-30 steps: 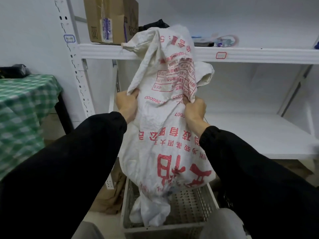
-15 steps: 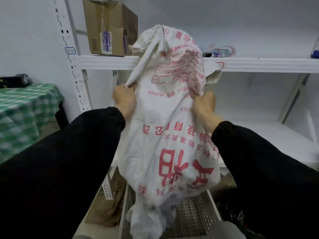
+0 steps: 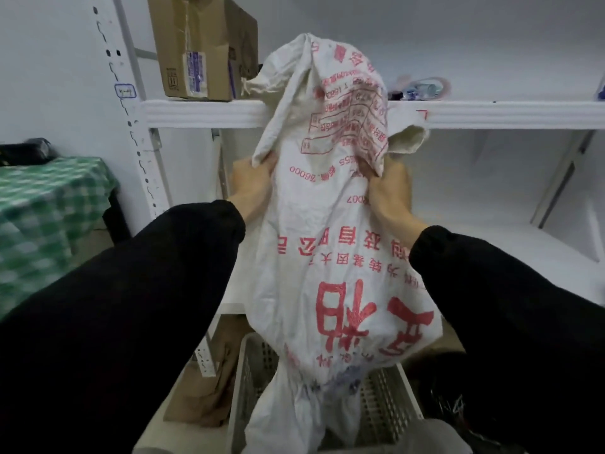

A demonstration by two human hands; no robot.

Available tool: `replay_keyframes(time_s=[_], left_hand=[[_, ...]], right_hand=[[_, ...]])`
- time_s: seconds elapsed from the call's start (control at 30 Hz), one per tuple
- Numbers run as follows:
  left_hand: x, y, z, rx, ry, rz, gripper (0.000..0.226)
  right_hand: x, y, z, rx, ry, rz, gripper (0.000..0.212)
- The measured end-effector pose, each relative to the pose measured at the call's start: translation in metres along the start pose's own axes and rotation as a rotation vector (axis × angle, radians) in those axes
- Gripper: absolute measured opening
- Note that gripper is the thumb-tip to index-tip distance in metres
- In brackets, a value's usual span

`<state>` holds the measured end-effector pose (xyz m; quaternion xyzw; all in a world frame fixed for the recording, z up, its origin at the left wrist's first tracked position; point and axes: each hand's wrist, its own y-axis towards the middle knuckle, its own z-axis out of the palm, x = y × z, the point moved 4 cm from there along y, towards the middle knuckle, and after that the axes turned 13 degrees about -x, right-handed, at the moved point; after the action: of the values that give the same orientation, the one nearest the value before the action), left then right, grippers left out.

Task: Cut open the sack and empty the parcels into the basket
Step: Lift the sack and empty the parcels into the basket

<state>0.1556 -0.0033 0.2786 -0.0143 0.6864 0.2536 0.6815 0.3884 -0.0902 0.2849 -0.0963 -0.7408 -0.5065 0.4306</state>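
Emptying was the step in hand: your left hand (image 3: pixel 253 181) and right hand (image 3: pixel 389 191) each clenched the inverted sack (image 3: pixel 330 257) above the basket (image 3: pixel 389 398), and the next move likely called for shaking its parcels out.

White woven sack with red print (image 3: pixel 330 244) filled the middle, hanging into the white perforated plastic basket (image 3: pixel 389 401), white metal shelf edge (image 3: pixel 203 114) crossed close behind, brown cardboard box (image 3: pixel 199 47) occupied its left end, lower white shelf board (image 3: pixel 491 244) lay open rightward.
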Motion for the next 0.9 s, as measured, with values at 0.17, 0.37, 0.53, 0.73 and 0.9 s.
replay_keyframes(time_s=[0.17,0.37,0.53,0.73,0.9], left_hand=[[0.079,-0.018,-0.016,0.272,-0.005,-0.268,0.045],[0.118,-0.035,-0.031,0.398,0.048,-0.424,0.03],[0.098,-0.028,-0.036,0.038,0.132,-0.151,0.011],[0.059,-0.033,-0.008,0.059,0.127,-0.037,0.023],[0.057,-0.016,-0.021,-0.007,0.16,-0.008,0.036]], right_hand=[[-0.034,-0.023,0.0,-0.023,0.091,0.236,0.015],[-0.031,-0.022,0.014,-0.158,0.367,0.604,0.029],[-0.026,-0.028,0.016,0.029,0.171,0.423,0.023],[-0.03,-0.013,0.005,0.224,-0.033,0.114,0.026],[-0.03,0.001,0.001,0.025,-0.059,0.165,0.016]])
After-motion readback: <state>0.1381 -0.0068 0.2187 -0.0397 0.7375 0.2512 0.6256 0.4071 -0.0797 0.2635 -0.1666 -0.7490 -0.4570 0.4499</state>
